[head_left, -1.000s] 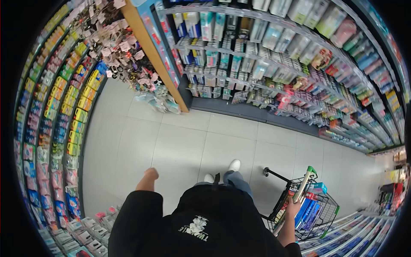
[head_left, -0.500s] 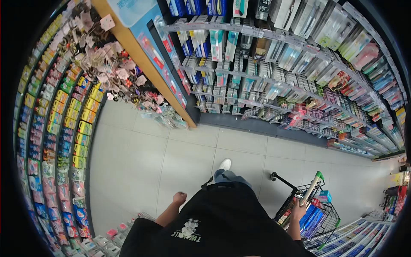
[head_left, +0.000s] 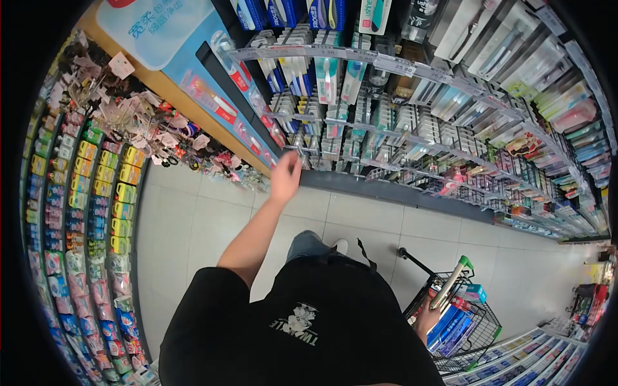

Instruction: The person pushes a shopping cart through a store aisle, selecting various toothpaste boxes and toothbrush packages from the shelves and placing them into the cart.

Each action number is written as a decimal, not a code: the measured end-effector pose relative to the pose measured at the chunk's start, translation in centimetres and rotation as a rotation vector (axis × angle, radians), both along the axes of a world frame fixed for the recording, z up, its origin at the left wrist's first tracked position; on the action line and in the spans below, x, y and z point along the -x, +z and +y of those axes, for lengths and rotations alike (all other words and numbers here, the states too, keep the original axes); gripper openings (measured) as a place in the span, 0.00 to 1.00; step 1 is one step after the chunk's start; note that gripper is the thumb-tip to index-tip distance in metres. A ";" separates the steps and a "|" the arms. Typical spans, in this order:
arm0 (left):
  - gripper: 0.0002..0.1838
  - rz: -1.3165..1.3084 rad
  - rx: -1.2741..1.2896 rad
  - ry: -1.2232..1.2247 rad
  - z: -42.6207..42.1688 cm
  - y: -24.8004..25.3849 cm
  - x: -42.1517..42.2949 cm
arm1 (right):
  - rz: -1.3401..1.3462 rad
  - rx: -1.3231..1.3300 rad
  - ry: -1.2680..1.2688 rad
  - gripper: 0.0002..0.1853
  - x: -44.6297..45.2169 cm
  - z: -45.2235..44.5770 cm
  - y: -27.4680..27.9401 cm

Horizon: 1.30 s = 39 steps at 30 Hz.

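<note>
Head view: left hand (head_left: 285, 179), finger closure unclear, is before the toothbrush shelf (head_left: 394, 65); farther off, right hand (head_left: 427, 315) clasps cart handle (head_left: 449, 283), likely stiff, best held mid-bar.

From where I sit at the feed, I look down on a shop aisle with a floor (head_left: 170, 238) of large pale grey tiles, thin joints showing between them. Along the left I see packed tiered shelving (head_left: 136, 276), bowed by my lens. Ahead of me stands a long shelving unit (head_left: 360, 186) with a dark base and clear price rails (head_left: 309, 54). A tan post (head_left: 143, 76) and a blue sign panel (head_left: 183, 48) edge its left end. I get more racks (head_left: 521, 357) at lower right, under even, bright light.
</note>
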<state>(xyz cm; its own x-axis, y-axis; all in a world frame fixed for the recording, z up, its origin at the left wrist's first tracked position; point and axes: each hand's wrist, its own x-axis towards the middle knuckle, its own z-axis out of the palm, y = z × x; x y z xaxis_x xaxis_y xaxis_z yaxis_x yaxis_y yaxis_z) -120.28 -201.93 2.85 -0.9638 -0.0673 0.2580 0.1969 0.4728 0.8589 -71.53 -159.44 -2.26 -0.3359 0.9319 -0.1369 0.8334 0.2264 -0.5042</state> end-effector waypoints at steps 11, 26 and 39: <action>0.18 0.271 -0.181 0.142 1.6 6.6 20.1 | -0.105 -0.146 0.056 0.25 7.7 -9.5 3.2; 0.10 0.005 -0.618 -0.282 -1.4 6.7 19.4 | -0.173 -0.041 0.000 0.21 17.3 -20.7 6.7; 0.11 -0.185 -0.422 -0.625 -4.4 1.5 7.1 | -0.234 0.040 0.066 0.26 17.8 -32.0 6.4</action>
